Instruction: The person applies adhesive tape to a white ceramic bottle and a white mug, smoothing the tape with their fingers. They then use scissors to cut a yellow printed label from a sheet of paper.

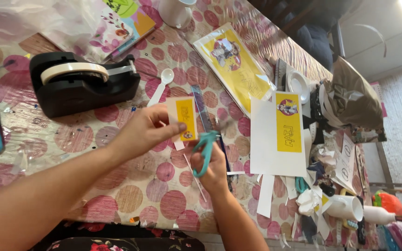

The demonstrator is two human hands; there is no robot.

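My left hand (pixel 143 130) pinches a small paper label (pixel 183 118), white with a yellow printed panel, holding it up above the table. My right hand (pixel 212 169) grips teal-handled scissors (pixel 205 148), its fingers through the loops; the blades point up toward the label's lower edge. Thin paper offcuts (pixel 195 179) lie on the cloth under both hands. A ruler (pixel 201 107) lies just behind the label.
A black tape dispenser (pixel 77 86) stands at the left, a white plastic spoon (pixel 161 86) beside it. A white sheet with a yellow label (pixel 278 135) and a bagged yellow sheet (pixel 233 65) lie to the right. Scraps and a white mug (pixel 345 207) crowd the right edge.
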